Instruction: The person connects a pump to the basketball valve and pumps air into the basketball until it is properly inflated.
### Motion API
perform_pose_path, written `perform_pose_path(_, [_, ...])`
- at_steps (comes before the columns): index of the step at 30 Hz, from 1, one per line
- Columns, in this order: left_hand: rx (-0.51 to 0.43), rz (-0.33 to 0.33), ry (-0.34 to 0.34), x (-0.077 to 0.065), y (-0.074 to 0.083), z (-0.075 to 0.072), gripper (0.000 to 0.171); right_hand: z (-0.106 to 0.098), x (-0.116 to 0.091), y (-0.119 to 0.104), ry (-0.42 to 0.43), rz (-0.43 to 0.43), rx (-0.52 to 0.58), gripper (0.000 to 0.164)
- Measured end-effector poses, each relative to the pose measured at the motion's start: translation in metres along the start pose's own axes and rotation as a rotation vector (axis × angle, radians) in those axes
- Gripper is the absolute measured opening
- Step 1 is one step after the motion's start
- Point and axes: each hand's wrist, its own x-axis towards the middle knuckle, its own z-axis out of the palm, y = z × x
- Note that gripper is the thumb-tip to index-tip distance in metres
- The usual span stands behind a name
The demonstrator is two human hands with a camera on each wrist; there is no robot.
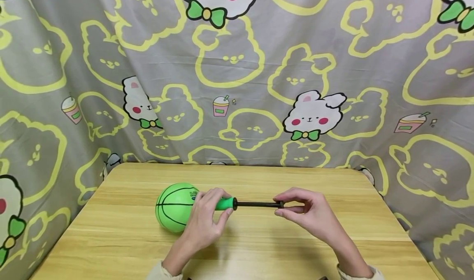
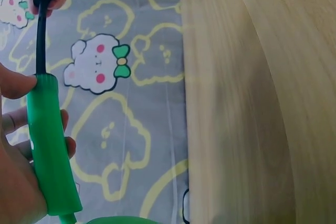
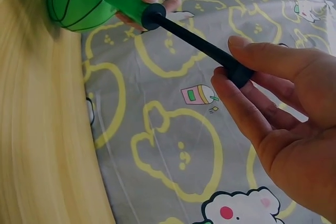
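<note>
A small hand pump with a green barrel (image 1: 226,204) lies level above the table, its black rod (image 1: 257,204) drawn well out to the right. My left hand (image 1: 203,220) grips the barrel, the thumb near its black-collared end in the left wrist view. At the rod's far end, my right hand (image 1: 312,212) pinches the black handle (image 3: 240,74) between thumb and fingers. The green ball (image 1: 172,210) with black lines sits left of the pump, partly behind my left hand. The pump's other end (image 2: 67,217) points toward the ball.
A light wood table (image 1: 266,247) spreads under both hands. Behind it and at both sides hangs a grey curtain (image 1: 255,99) with yellow outlines and rabbit prints, close to the table's back edge.
</note>
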Motion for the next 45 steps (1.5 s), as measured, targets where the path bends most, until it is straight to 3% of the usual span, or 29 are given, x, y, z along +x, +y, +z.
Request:
perform_pose_path(14, [-0.007,0.014,-0.012,0.001,0.004,0.004,0.025,0.009,-0.001,0.004,0.042,-0.005,-0.009,0.026])
perform_pose_path(45, [-0.006,0.056,-0.047,-0.005,0.015,0.011,0.025,0.072,0.006,0.033,0.102,-0.077,0.077,0.028])
